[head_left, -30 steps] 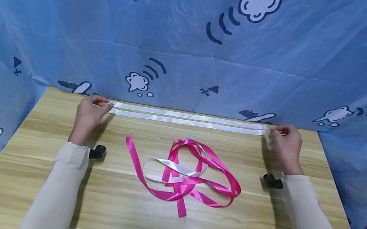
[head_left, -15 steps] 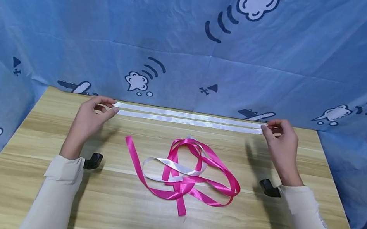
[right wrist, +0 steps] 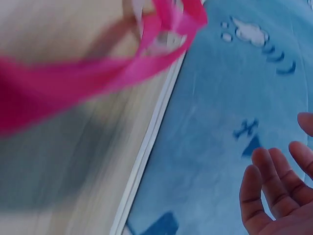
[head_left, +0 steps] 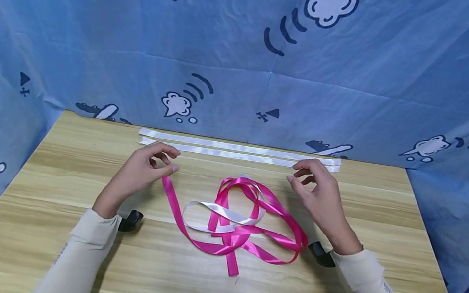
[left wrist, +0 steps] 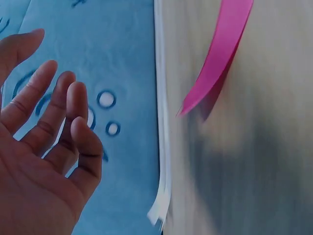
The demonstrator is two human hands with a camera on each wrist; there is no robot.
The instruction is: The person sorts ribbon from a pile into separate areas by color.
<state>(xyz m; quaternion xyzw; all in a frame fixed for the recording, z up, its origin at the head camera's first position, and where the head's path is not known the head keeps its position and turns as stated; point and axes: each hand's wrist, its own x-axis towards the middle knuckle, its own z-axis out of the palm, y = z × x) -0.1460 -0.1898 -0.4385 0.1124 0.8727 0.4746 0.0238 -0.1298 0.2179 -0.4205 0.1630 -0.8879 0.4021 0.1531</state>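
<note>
Two white ribbon strips (head_left: pixel 237 155) lie straight and side by side along the table's far edge. In front of them a pink ribbon (head_left: pixel 172 203) lies in loose loops, tangled with a white ribbon (head_left: pixel 203 205). My left hand (head_left: pixel 141 168) hovers above the table by the pink ribbon's left end, fingers loosely bent and holding nothing; the left wrist view shows a gap between that hand and the ribbon end (left wrist: pixel 210 83). My right hand (head_left: pixel 320 193), also holding nothing, hovers to the right of the loops, its fingers relaxed, near the right part of the white strips.
The wooden table (head_left: pixel 46 235) reaches to a blue patterned cloth (head_left: pixel 240 42) hanging behind and at both sides. Black wrist-worn pieces (head_left: pixel 131 221) stick out from both sleeve cuffs, close above the tabletop.
Both hands have left the ends of the white strips and moved inward and toward the person, nearer the pink ribbon. The strips and the ribbon tangle look unmoved.
</note>
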